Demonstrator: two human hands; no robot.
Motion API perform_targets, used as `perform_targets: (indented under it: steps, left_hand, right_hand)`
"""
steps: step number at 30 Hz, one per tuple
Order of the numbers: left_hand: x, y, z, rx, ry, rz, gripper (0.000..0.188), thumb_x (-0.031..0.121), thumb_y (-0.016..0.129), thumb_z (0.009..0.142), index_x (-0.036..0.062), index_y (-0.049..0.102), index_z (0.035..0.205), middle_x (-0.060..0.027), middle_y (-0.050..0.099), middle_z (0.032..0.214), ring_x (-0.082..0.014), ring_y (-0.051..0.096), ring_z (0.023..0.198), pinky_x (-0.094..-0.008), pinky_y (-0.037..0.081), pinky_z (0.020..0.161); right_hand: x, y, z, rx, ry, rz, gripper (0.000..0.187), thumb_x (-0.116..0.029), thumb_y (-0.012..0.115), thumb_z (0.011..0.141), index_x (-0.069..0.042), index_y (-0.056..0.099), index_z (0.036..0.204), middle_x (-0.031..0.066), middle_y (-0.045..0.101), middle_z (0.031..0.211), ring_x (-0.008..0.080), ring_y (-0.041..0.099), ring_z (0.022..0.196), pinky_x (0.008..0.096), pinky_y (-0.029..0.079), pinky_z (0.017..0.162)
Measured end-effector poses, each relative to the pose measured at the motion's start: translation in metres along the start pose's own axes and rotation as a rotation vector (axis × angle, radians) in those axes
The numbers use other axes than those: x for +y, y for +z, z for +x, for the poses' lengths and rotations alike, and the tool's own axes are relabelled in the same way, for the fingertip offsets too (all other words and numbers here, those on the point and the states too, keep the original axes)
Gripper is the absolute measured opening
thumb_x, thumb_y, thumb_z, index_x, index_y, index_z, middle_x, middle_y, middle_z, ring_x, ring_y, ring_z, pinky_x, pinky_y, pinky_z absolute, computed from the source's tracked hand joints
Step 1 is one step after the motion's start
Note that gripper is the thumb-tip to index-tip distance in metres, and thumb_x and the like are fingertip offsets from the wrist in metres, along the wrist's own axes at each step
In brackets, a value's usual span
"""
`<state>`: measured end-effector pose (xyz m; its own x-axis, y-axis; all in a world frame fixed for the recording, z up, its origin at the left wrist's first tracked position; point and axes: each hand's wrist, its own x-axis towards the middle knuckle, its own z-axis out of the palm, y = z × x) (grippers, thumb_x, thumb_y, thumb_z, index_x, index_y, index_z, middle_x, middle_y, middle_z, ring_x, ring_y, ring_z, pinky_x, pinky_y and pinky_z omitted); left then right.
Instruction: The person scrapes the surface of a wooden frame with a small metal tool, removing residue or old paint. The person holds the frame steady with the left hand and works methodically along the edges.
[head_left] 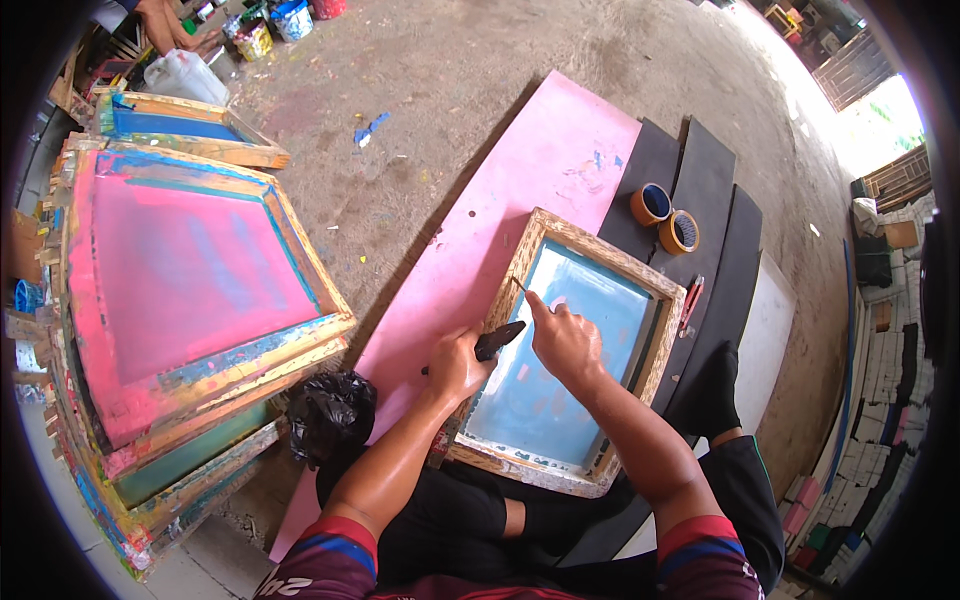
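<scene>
A wooden screen-printing frame point(597, 245) with pale blue mesh point(612, 318) lies tilted before me, its near end by my lap. My left hand point(457, 367) is closed around a black tool point(501, 341) by the frame's left rail; its blunt dark end sticks out to the right, and the fingers hide the rest. Above the mesh, my right hand point(567, 347) pinches a thin brownish rod point(518, 284) near the inner edge of the left rail. Whether the rod's tip touches the wood I cannot tell.
A pink board point(540, 150) and dark boards point(705, 180) lie underneath. Two tape rolls point(679, 232) and a red cutter knife point(691, 304) rest at right. Stacked printing frames point(240, 350) and a black plastic bag point(330, 415) are at left. Another person's hand point(165, 25) shows far left.
</scene>
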<state>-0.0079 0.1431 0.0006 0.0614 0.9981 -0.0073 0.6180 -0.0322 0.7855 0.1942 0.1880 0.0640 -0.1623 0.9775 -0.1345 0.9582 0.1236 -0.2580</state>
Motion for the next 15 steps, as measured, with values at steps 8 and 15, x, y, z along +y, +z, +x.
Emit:
perform_targets:
  steps: [8,15]
  left_hand:
    - [-0.009,0.003,0.001,-0.038,0.022,-0.029,0.042,0.018,0.090,0.076,-0.0030,0.077,0.110,-0.0214,0.077,0.098,-0.0427,0.076,0.091,-0.0497,0.061,0.082]
    - [-0.010,0.005,0.002,-0.006,0.030,-0.070,0.050,0.015,0.091,0.079,-0.0033,0.078,0.124,-0.0201,0.078,0.099,-0.0383,0.078,0.090,-0.0450,0.061,0.081]
  right_hand:
    - [0.023,0.014,0.008,-0.100,0.151,0.503,0.034,-0.021,0.066,0.111,-0.016,0.076,0.143,0.0257,0.080,0.119,0.0405,0.080,0.107,0.0452,0.062,0.092]
    - [0.053,0.045,0.009,-0.056,0.046,0.589,0.034,-0.022,0.068,0.111,-0.017,0.076,0.144,0.0249,0.078,0.129,0.0383,0.080,0.111,0.0400,0.061,0.095]
